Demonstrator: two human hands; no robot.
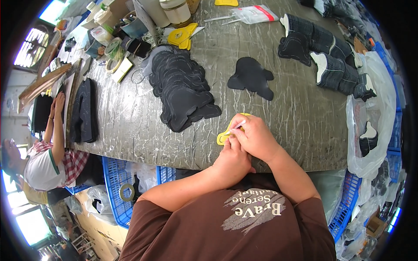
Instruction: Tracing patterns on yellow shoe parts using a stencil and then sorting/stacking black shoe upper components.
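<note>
My right hand (257, 137) pinches a slim white pen (239, 125), its lower end over a yellow template (221, 138) with a slot cut in it. Close beside it, my left hand (233, 163) presses its fingertips on the template's near edge. Both hands cover much of the template and whatever lies beneath it. Beyond them lies a single black cut piece (250, 77) with a lobed outline. To its left, a fanned stack of similar black pieces (180, 87) carries pale drawn lines.
Bundled black pieces with white ends (335, 71) lie at the right, by a clear plastic bag (372, 161). More yellow templates (183, 35), jars and tools crowd the back left. A co-worker (48, 161) stands at the left edge. Blue crates (117, 191) sit below the table (130, 130).
</note>
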